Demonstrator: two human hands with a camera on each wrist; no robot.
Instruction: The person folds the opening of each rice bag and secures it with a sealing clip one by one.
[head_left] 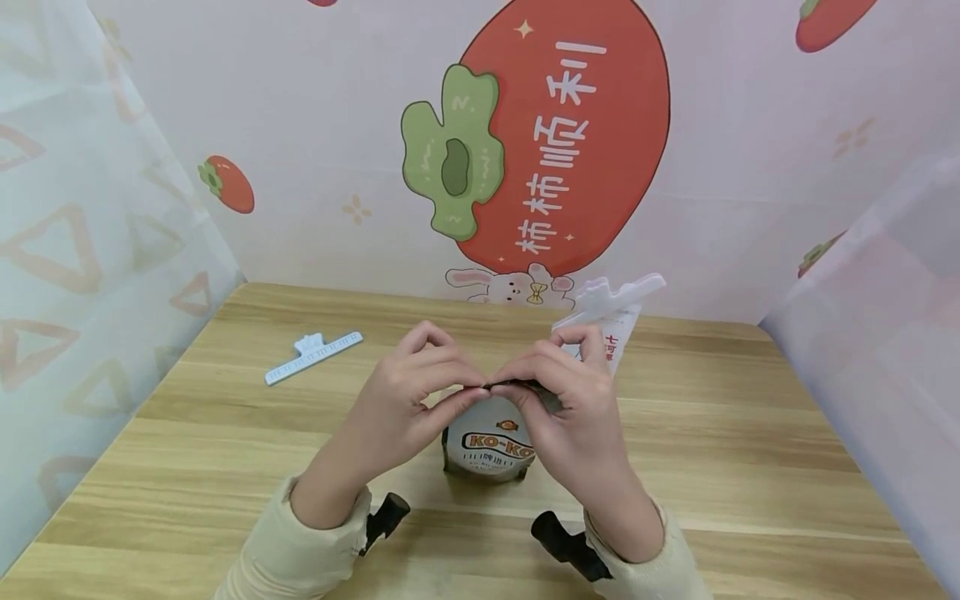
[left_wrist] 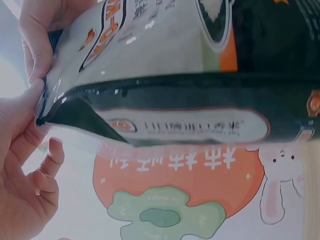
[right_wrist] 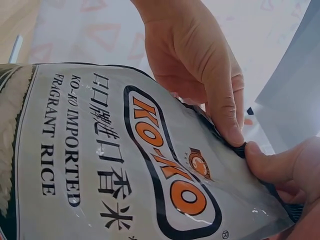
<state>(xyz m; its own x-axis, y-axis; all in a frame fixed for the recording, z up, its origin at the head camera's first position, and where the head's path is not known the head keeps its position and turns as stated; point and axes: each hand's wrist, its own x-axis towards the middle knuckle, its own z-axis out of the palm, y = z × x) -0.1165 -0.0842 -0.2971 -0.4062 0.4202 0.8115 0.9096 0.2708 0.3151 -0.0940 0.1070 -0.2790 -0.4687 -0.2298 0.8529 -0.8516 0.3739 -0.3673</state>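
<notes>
A bag of rice (head_left: pixel 491 454) marked KO-KO stands upright on the table, grey-white in front with dark green sides. My left hand (head_left: pixel 412 396) pinches its top edge between thumb and fingers. Right beside it, my right hand (head_left: pixel 573 408) pinches the same edge, the fingertips of both meeting near the middle. In the right wrist view the front of the bag (right_wrist: pixel 125 160) reads fragrant rice, and the dark top strip runs between the two thumbs. The left wrist view shows the bag's folded side (left_wrist: pixel 175 110).
A light blue sealing clip (head_left: pixel 313 358) lies on the table to the left. Behind my right hand, a white clip (head_left: pixel 622 293) sits at the top of a white packet (head_left: pixel 618 337) with red print. Printed cloth (head_left: pixel 337 100) walls the table's back and sides.
</notes>
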